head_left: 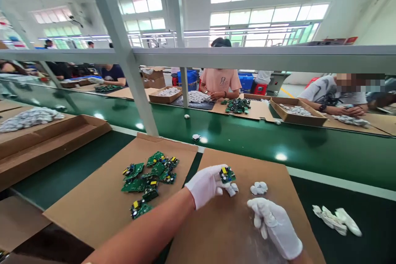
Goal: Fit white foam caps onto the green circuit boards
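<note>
My left hand (206, 185), in a white glove, is closed on a small green circuit board (227, 174) with a yellow component, held above the cardboard sheet (222, 222). Just below that hand a small white piece (232, 189) shows; whether the fingers touch it I cannot tell. Another small white clump (259, 188) lies to its right. My right hand (272, 225), also gloved, hovers low over the cardboard with loosely bent fingers, apart from the thumb, and nothing visible in them. Left of my left hand, several green circuit boards (157, 169) lie in a loose heap.
A green conveyor belt (247, 136) runs across, carrying a small white part (196, 137). Crumpled white gloves (337, 219) lie at right. A cardboard tray (62, 140) stands at left. A grey post (136, 74) rises before me. Co-workers (221, 84) sit across the belt.
</note>
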Motion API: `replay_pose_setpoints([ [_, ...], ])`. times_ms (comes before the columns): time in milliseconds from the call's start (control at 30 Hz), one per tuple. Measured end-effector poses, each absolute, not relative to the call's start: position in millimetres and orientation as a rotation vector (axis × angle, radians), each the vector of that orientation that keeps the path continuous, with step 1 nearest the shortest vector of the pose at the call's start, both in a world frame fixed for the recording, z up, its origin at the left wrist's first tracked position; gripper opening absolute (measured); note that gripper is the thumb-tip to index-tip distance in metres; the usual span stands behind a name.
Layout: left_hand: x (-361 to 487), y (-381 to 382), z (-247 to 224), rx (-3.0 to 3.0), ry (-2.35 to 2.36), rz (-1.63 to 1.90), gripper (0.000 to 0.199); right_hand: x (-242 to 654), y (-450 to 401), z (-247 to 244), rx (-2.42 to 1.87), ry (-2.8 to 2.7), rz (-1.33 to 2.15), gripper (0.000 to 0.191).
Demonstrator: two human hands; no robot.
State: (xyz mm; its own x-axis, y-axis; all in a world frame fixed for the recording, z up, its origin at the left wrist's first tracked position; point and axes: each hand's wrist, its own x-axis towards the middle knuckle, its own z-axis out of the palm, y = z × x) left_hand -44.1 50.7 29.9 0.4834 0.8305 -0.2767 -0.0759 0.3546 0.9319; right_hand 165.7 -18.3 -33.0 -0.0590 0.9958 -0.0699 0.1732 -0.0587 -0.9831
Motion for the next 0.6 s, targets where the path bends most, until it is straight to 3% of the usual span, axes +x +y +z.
replay_pose_setpoints([
  [167,-5.3,19.9,15.7,0.339,0.681,0.775,0.028,167.3,-15.7,-24.7,-1.286,-1.413,0.9,0.027],
  [300,-2.3,16.1,8.8,0.301,0.687,0.821,0.039,165.7,-14.8,-20.0,-1.241,-1.367,0.933,0.022],
  [433,-7.5,14.5,5.4,0.295,0.657,0.786,0.029,163.0,-16.8,-19.5,-1.268,-1.238,1.028,0.028],
  [600,-9.9,11.3,0.7,0.337,0.638,0.793,0.023,160.6,-14.2,-15.5,-1.199,-1.471,0.758,0.007],
])
